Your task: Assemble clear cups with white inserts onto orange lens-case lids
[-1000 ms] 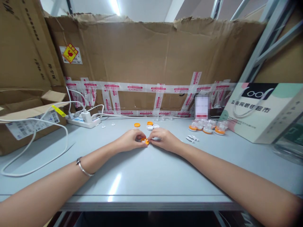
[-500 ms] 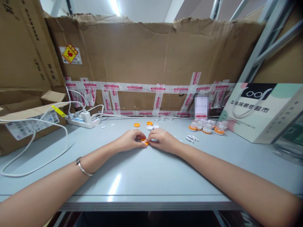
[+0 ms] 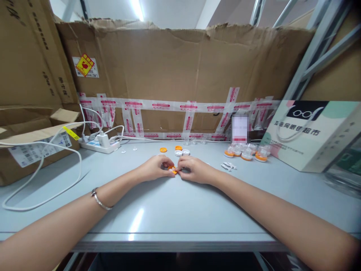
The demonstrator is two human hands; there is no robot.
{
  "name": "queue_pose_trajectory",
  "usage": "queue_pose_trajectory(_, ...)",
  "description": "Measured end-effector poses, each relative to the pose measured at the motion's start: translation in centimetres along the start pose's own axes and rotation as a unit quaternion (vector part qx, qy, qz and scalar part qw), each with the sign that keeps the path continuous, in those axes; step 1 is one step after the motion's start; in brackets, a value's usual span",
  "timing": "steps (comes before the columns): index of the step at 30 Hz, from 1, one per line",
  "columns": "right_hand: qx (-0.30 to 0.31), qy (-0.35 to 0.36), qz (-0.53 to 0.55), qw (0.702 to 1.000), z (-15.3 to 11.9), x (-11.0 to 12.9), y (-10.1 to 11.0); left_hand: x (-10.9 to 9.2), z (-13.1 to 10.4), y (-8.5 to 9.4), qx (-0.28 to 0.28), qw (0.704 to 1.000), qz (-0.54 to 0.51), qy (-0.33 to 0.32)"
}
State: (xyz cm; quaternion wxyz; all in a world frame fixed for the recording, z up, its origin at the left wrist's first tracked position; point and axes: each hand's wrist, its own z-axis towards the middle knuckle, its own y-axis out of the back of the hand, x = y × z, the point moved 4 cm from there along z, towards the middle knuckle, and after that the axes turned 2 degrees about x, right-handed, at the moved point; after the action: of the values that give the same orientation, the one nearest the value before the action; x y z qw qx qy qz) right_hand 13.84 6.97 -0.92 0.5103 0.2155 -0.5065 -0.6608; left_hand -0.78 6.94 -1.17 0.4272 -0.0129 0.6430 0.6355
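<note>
Orange piece (image 3: 175,172) in left hand (image 3: 155,168)

Bright; white tube-shaped ceiling lamp (image 3: 137,9), top, left of centre. Glare streak on glossy pale-grey table (image 3: 180,214), lower left of centre. Soft shadows left. Edges stretched; upper-right corner dark; fine detail soft.

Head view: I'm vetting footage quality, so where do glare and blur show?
Head view: white glare streaks the glossy grey tabletop near its front edge; head view: the small orange plastic piece in the bare left hand is too soft for fine detail; head view: the clear container at the right edge looks blurred; head view: an upright white rectangle is pixelated.
</note>
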Motion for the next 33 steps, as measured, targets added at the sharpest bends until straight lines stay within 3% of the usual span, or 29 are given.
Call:
queue_pose_trajectory(2, -0.014, -0.003, 0.019, 1.0, 0.0, -0.1, 0.2, 0.0, -0.1, 0.1, 0.002, 1.0, 0.003, 0.003)
queue_pose_trajectory(5, -0.085, -0.026, 0.06, 0.994, 0.1, -0.7, 1.2, 0.0, -0.2, 0.2, -0.002, 1.0, 0.002, 0.007)
queue_pose_trajectory(8, -0.169, -0.081, 0.064, 0.98, -0.1, -2.0, 2.9, 0.1, -0.2, 0.2, -0.002, 1.0, -0.009, 0.013)
queue_pose_trajectory(11, -0.208, -0.137, 0.031, 0.968, -0.6, -3.2, 4.3, 0.1, -0.3, 0.3, 0.008, 1.0, -0.018, 0.015)
queue_pose_trajectory(14, -0.22, -0.171, 0.015, 0.96, -1.0, -4.1, 5.0, 1.0, -0.1, 1.2, -0.01, 1.0, 0.001, 0.025)
queue_pose_trajectory(18, -0.216, -0.164, 0.012, 0.963, -0.9, -4.0, 5.0, 3.3, 1.0, 2.6, -0.075, 0.984, 0.154, 0.042)
queue_pose_trajectory(22, -0.205, -0.141, 0.026, 0.968, -0.6, -3.4, 5.0, 5.0, 2.1, 2.3, -0.053, 0.978, 0.189, 0.064)
queue_pose_trajectory(26, -0.199, -0.125, 0.028, 0.972, -0.7, -3.1, 5.1, 4.4, 2.2, 1.5, -0.023, 0.98, 0.191, 0.058)
queue_pose_trajectory(33, -0.212, -0.124, 0.029, 0.969, -1.1, -3.1, 5.5, 2.3, 1.4, 1.6, -0.029, 0.98, 0.193, 0.028)
